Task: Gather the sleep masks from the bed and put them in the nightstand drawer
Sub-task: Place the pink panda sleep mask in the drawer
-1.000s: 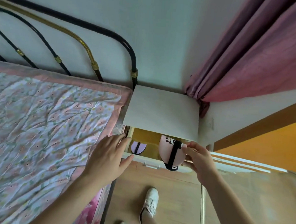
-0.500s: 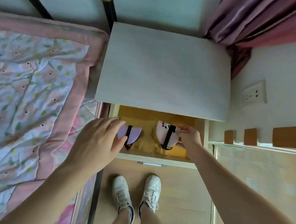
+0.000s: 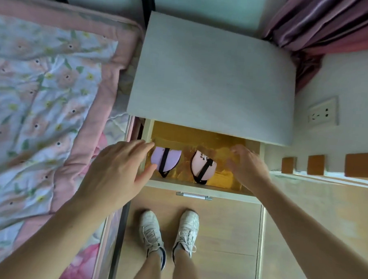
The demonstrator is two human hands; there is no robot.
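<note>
Folded lilac sleep mask with black strap and folded pink sleep mask with black strap laid apart in open yellow-lined nightstand drawer, left hand spread, nothing held, right hand loosely open, blurred, nothing held

The drawer I looked into was lined in shiny golden yellow, with a white front and a silver handle. One sleep mask was lilac with a black strap; the other sleep mask was pale pink with black lettering and a black strap. The nightstand top was plain pale grey. The bedspread had peach flowers and green leaves on white, bordered in pink. The curtain was dusty mauve, my shoes white.
</note>
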